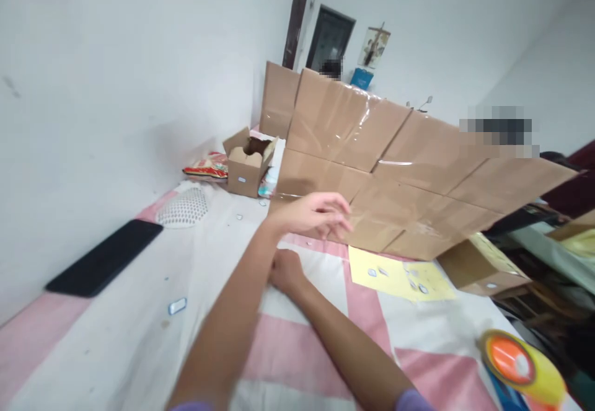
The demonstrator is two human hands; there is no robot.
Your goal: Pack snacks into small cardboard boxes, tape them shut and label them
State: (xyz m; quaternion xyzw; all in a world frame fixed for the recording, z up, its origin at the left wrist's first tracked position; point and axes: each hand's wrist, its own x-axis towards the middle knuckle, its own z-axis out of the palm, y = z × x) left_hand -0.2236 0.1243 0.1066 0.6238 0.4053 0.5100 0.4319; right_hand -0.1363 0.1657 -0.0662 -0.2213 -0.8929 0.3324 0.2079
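Note:
My left hand (323, 214) is raised above the cloth in front of the cardboard wall, its fingers loosely bent and apart with nothing in them. Lower down, my right hand (287, 268) is curled into a fist at the cloth, partly behind my left forearm. Whatever those closed fingers may hold is hidden. My forearms reach in from both sides and come together near the middle. To the right of my hands lies a yellow sheet (367, 268) with several small pale pieces on it. A small blue-edged label (177, 306) rests on the cloth at left.
A taped cardboard wall (344, 126) stands across the back. Beside it are an open carton (244, 178) and a red packet (209, 168). A black slab (102, 259) lies along the left wall. Tape rolls (542, 367) sit at front right, below another cardboard box (478, 268).

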